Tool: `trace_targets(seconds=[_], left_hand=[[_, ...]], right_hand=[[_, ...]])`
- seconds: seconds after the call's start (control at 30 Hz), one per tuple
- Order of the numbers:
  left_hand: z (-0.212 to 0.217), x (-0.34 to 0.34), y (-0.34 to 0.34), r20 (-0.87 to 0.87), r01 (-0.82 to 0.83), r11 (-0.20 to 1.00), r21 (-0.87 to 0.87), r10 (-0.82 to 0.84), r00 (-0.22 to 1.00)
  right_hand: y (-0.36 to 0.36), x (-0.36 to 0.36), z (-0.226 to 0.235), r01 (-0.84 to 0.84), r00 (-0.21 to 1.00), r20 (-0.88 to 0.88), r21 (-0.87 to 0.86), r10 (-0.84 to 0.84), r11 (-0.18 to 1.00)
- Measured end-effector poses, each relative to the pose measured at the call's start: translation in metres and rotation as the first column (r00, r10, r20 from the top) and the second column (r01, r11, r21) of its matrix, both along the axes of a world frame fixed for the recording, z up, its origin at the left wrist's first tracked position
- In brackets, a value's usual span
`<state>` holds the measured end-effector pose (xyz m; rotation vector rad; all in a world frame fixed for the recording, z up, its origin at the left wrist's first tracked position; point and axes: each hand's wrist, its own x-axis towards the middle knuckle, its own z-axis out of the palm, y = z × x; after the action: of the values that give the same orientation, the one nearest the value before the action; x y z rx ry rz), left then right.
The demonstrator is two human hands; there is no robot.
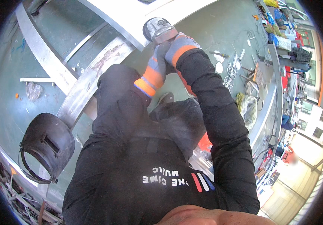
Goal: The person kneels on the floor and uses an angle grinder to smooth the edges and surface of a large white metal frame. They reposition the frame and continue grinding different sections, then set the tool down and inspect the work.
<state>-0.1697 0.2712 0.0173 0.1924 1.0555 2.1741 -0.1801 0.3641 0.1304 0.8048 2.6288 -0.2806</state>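
Observation:
Both my hands wear grey-and-orange work gloves and meet on an angle grinder (160,30) with a silver head. My left hand (156,67) is closed just below the head. Close against it, my right hand (182,47) wraps the grinder from the right side. Much of the tool's body is hidden by the gloves and sleeve. The grinder's dark disc sits at the lower edge of a bright metal frame (131,28), near its corner. Glare makes it unclear whether the disc touches the metal.
Long metal beams (43,45) cross the left side. A black welding mask (49,144) stands at lower left, beyond a crumpled clear bag (34,91). Scroll-shaped metal pieces (229,71) and a plastic sack (249,110) lie to the right. Farther right are cluttered benches and a blurred person (290,156).

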Motion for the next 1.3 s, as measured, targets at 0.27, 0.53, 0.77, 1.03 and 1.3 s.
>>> trace_targets(seconds=[0.27, 0.53, 0.77, 1.03, 1.3], left_hand=[[0.02, 0.0, -0.002, 0.35, 0.003, 0.994, 0.114, -0.043, 0.936], [0.009, 0.001, -0.006, -0.014, 0.054, 0.998, -0.013, -0.054, 0.998], [0.011, -0.002, -0.001, 0.307, 0.003, 0.992, 0.122, -0.041, 0.951], [0.02, -0.001, -0.004, 0.319, 0.063, 0.992, 0.11, -0.096, 0.943], [0.009, -0.003, 0.002, 0.132, 0.099, 0.993, 0.057, -0.106, 0.986]], right_hand=[[0.005, 0.006, -0.007, -0.037, 0.999, 0.006, -0.005, 0.037, 0.999], [0.001, 0.001, -0.001, -0.023, 1.0, -0.001, -0.019, 0.023, 1.0], [-0.001, 0.002, 0.006, -0.03, 0.997, 0.068, -0.029, 0.032, 0.999], [0.006, 0.003, 0.004, -0.005, 0.997, 0.077, -0.071, 0.011, 0.997], [0.012, 0.007, -0.01, -0.015, 0.999, 0.035, -0.01, 0.015, 1.0]])
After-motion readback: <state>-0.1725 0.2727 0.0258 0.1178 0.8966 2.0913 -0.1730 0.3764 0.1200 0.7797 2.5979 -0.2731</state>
